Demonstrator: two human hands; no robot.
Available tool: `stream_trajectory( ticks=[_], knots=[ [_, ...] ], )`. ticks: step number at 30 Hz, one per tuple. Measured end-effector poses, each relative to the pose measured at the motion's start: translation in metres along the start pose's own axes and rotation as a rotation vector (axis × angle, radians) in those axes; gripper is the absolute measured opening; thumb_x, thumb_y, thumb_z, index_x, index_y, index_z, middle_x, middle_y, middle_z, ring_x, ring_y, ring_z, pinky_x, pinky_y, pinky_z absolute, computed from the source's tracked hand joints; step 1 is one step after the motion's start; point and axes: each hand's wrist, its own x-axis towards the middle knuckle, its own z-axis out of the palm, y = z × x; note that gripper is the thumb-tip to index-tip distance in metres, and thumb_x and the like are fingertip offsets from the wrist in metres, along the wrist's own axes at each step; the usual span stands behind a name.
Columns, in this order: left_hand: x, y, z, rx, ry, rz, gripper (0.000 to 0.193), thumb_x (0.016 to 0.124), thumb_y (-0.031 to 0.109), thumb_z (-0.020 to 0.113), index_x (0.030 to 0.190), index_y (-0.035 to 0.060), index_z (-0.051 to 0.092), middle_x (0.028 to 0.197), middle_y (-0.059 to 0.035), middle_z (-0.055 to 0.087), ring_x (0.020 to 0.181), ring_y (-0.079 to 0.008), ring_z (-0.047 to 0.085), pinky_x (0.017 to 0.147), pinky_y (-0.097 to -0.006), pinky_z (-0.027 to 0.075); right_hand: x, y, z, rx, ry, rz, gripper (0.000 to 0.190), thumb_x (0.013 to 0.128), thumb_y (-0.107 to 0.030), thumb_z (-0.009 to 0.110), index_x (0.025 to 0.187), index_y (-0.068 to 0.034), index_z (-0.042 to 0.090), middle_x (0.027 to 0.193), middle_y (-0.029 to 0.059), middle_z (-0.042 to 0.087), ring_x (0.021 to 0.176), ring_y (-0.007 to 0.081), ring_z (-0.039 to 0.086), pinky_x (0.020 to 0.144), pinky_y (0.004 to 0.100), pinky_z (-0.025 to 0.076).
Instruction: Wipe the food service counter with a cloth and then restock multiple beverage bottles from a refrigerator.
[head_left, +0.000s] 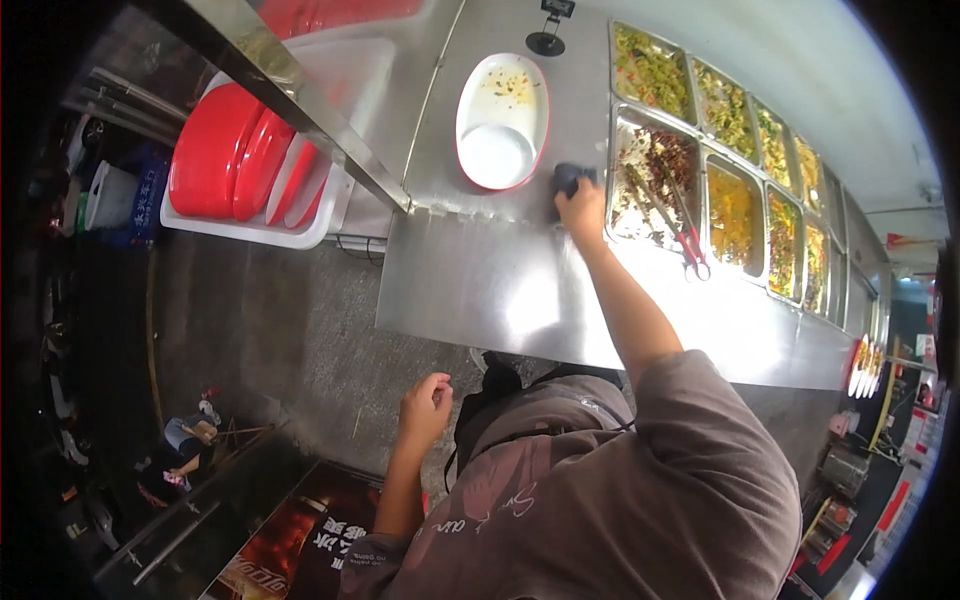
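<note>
My right hand (582, 204) is closed on a dark cloth (574, 180), which lies against the stainless steel counter (465, 277) beside the food pans. Left of it stands an oval dish (491, 112), white inside with a red rim, with food bits at its far end and a round white bowl or inset (497, 156) at its near end. Just right of the cloth, red-handled tongs (684, 236) rest in a steel pan of dark chopped food (660, 154). My left hand (426, 409) hangs over the floor in front of my body, its fingers curled; whether it holds anything cannot be told.
Several pans of food (731, 217) line the right side. A white tub (300, 238) holds red dishes (214, 154) at the left, behind a metal post (322, 127). A small black stand (545, 43) is at the counter's far end. Another person (187, 442) is at the lower left.
</note>
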Motion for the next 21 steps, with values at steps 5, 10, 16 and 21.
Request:
stream_trajectory(
  ticks=[5,10,16,21],
  knots=[
    [0.024,-0.007,-0.011,-0.036,0.027,0.122,0.021,0.086,0.007,0.064,0.106,0.0009,0.062,0.091,-0.0138,0.069,0.079,-0.0271,0.068,0.072,-0.0366,0.053,-0.075,-0.012,-0.031,0.093,-0.106,0.0,0.048,0.077,-0.014,0.071,0.118,0.007,0.059,0.111,0.0298,0.055,0.102,0.0445,0.057,0.092,0.0446,0.048],
    [0.023,-0.013,-0.018,-0.054,0.051,0.156,0.02,0.086,0.007,0.065,0.105,0.001,0.062,0.091,-0.0135,0.069,0.079,-0.0277,0.068,0.071,-0.0369,0.054,-0.099,-0.046,-0.014,0.038,-0.137,-0.163,0.048,0.077,-0.011,0.068,0.119,0.01,0.057,0.111,0.0286,0.056,0.102,0.0446,0.056,0.091,0.0454,0.048],
    [-0.003,-0.031,-0.022,0.003,0.083,0.133,0.02,0.087,0.009,0.065,0.105,0.0009,0.064,0.089,-0.0131,0.07,0.078,-0.023,0.068,0.07,-0.0331,0.053,-0.118,-0.117,0.026,0.125,-0.233,-0.245,0.039,0.074,-0.01,0.068,0.108,0.006,0.058,0.112,0.0272,0.054,0.108,0.0432,0.053,0.094,0.047,0.046],
    [-0.022,-0.041,-0.026,-0.03,0.1,0.065,0.021,0.086,0.009,0.065,0.104,0.0002,0.063,0.094,-0.0146,0.069,0.084,-0.0288,0.069,0.074,-0.0382,0.053,-0.151,-0.157,0.045,0.127,-0.358,-0.449,0.037,0.072,-0.006,0.066,0.106,0.005,0.058,0.107,0.0247,0.053,0.105,0.0411,0.053,0.094,0.0464,0.046]
  ],
)
